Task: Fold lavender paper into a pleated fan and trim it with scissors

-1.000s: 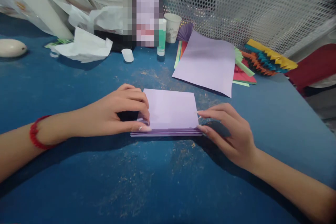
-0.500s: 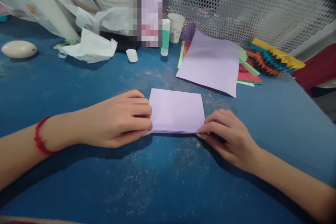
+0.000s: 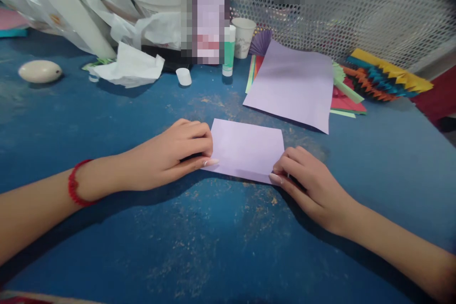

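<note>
A folded lilac paper (image 3: 247, 148) lies flat on the blue table (image 3: 213, 237). My left hand (image 3: 171, 154), with a red bracelet on its wrist, has curled fingers pinching the paper's left edge. The right hand (image 3: 313, 187) pinches the paper's near right corner, fingers bent and pressed together. Both hands rest on the tabletop at the paper's sides.
A larger lilac sheet (image 3: 294, 84) lies behind on coloured papers, beside pleated multicoloured paper (image 3: 384, 80). At the back stand a glue stick (image 3: 228, 57), its white cap (image 3: 184, 76), a paper cup (image 3: 244, 37), crumpled white paper (image 3: 130, 66), plastic bags and a beige oval object (image 3: 40, 71). Mesh screen behind.
The raised pleats at the paper's near edge have been pressed down flat. Both hands slid in tight against the paper's sides, and the view has shifted slightly.
</note>
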{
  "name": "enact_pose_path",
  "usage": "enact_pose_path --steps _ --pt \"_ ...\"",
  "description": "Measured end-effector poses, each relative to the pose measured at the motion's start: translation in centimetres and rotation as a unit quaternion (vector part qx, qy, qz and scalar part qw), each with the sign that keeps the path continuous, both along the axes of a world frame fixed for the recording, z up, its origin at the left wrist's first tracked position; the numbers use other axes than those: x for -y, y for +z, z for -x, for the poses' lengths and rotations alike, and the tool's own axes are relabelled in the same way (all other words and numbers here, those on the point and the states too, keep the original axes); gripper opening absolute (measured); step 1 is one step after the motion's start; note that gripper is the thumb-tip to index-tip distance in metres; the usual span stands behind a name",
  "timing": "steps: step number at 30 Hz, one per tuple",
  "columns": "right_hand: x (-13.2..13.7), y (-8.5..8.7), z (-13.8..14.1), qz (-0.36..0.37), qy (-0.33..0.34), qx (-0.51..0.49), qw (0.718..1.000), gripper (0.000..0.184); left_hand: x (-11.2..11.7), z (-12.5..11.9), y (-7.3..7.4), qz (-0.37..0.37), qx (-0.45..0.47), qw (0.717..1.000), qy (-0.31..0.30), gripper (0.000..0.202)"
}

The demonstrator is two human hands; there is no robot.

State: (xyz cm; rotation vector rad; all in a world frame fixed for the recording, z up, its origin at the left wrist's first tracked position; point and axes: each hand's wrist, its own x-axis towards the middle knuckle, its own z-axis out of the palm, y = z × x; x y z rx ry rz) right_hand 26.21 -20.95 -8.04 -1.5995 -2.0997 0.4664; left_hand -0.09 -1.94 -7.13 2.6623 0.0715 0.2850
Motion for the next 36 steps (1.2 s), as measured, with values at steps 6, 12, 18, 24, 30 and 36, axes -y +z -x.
enact_pose_path --steps 6,12,18,24,30,36 --pt "0.1 0.0 -0.4 0.016 0.026 0.0 1.0 0.02 0.4 -0.2 1.2 -0.006 -0.058 0.997 -0.057 0.018" --pt "0.2 0.5 -0.4 0.013 0.074 0.054 0.996 0.024 1.1 0.1 1.6 -0.001 -0.109 0.989 -0.097 0.022" --pt "0.2 0.2 -0.2 0.023 0.029 0.064 0.997 0.028 1.7 0.3 1.1 -0.06 -0.084 0.994 -0.048 0.027" --pt "0.2 0.1 0.0 0.01 0.014 0.074 0.997 0.029 1.5 0.3 1.2 -0.035 -0.097 0.994 -0.046 0.027" --pt "0.2 0.0 0.3 -0.014 0.006 0.106 0.994 0.032 1.3 0.3 0.6 -0.09 -0.069 0.992 -0.058 0.027" --pt "0.3 0.1 0.3 -0.017 -0.002 0.115 0.993 0.033 1.5 0.2 0.2 -0.179 -0.027 0.981 -0.069 0.031"
